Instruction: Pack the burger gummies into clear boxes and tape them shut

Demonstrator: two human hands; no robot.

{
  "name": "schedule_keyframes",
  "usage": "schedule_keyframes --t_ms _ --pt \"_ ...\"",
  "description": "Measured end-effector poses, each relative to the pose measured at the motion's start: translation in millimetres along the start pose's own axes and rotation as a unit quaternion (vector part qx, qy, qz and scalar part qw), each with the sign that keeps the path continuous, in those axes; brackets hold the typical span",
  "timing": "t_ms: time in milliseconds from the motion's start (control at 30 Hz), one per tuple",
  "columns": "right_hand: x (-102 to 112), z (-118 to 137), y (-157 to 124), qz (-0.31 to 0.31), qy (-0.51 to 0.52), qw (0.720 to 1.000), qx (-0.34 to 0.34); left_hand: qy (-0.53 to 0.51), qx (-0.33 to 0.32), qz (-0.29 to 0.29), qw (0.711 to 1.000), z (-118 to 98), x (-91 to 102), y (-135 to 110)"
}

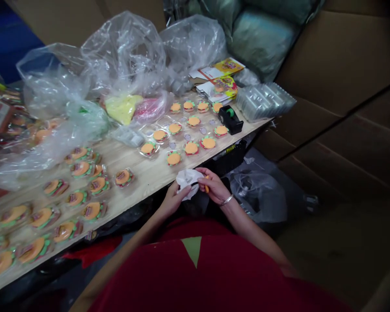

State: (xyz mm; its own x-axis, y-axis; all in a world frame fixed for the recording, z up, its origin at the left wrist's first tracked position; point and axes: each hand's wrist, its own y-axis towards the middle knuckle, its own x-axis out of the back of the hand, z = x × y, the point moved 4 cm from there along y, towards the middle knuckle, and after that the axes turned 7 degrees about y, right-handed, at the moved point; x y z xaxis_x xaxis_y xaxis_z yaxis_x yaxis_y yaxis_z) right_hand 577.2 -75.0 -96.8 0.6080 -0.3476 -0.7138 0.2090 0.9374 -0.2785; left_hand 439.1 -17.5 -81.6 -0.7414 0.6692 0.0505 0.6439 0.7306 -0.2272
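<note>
At the table's near edge, my left hand [174, 198] pinches the lower left of a crumpled white sheet [186, 176], which may be paper or thin cloth. My right hand [215, 187] closes on the sheet's right side, and a small orange piece [207, 187] shows between its fingers; its kind is unclear. A thin dark strip lies across the sheet between both hands. Just beyond them, toy burgers [191, 148] with orange tops and green and red layers lie in loose rows, some in clear plastic shells [148, 148].
A black tape dispenser [230, 119] stands by stacked clear trays [265, 100] and printed cards [225, 84]. Clear plastic bags [123, 47] crowd the table's back. Packed burgers [73, 198] cover the left side. Cardboard boxes [351, 56] rise at right; a plastic bag [263, 195] lies below.
</note>
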Motion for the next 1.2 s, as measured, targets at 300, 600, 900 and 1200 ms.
schedule_keyframes --t_ms 300,600,900,1200 --pt "6.6 -4.9 6.4 -0.056 -0.172 0.982 0.062 -0.15 0.091 -0.151 0.973 21.8 34.4 -13.5" --pt "-29.1 19.8 21.0 -0.082 -0.457 0.834 0.299 -0.184 0.1 -0.228 0.951 49.0 60.9 -3.6" --pt "-91.4 -54.7 66.3 0.09 -0.492 0.842 0.2 -0.259 0.091 -0.227 0.935 45.9 84.9 2.5" --pt "-106.9 -64.8 51.2 0.133 -0.558 0.764 0.296 -0.363 0.085 0.001 0.928 31.0 100.6 -17.8"
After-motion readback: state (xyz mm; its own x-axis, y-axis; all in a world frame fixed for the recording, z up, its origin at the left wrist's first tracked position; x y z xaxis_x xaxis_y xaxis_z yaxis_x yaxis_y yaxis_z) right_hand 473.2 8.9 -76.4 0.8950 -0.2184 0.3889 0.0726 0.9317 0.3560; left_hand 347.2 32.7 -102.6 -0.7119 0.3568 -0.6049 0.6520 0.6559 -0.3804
